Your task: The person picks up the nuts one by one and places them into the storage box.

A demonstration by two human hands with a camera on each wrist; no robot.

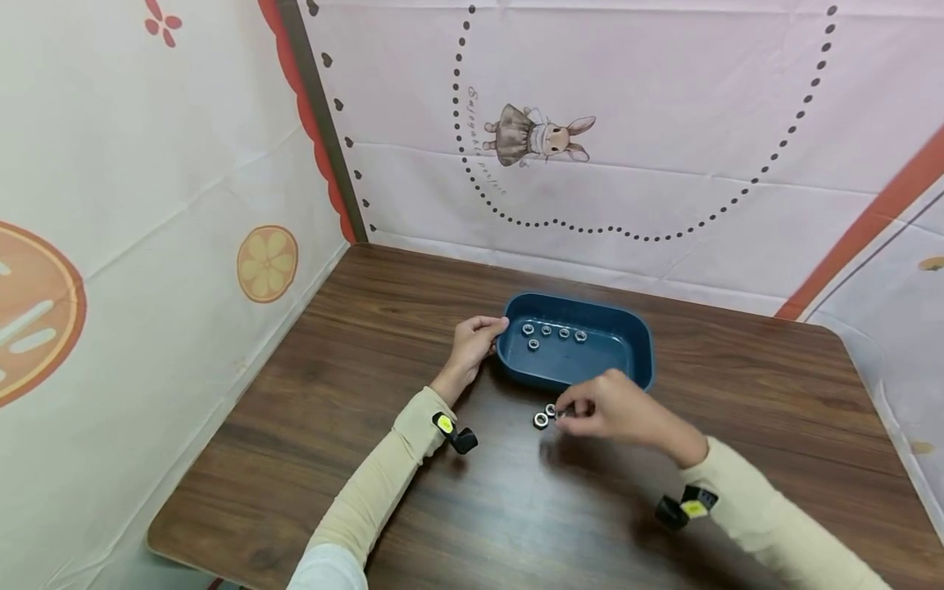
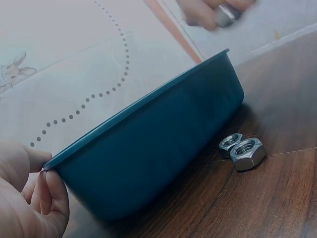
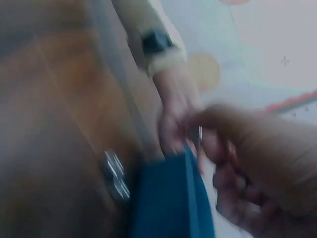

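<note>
A dark blue plastic tray [image 1: 590, 360] stands on the table, with several hex nuts [image 1: 564, 333] lying loose toward its left and back. At its left end my left hand [image 1: 475, 344] pinches the rim between thumb and fingers. My right hand [image 1: 615, 414] is raised near the tray's front side, pinching a metal hex nut [image 2: 228, 16] at its fingertips. Just in front of the tray, two more hex nuts [image 2: 248, 153] lie touching or nearly so on the wood. The right wrist view is blurred, and the held nut shows there only as a thin bright edge.
The brown wooden table [image 1: 317, 393] has rounded corners. Printed cloth walls [image 1: 413, 188] close it in at the back and on both sides. Each forearm has a beige sleeve with a small black wrist device [image 1: 453, 433].
</note>
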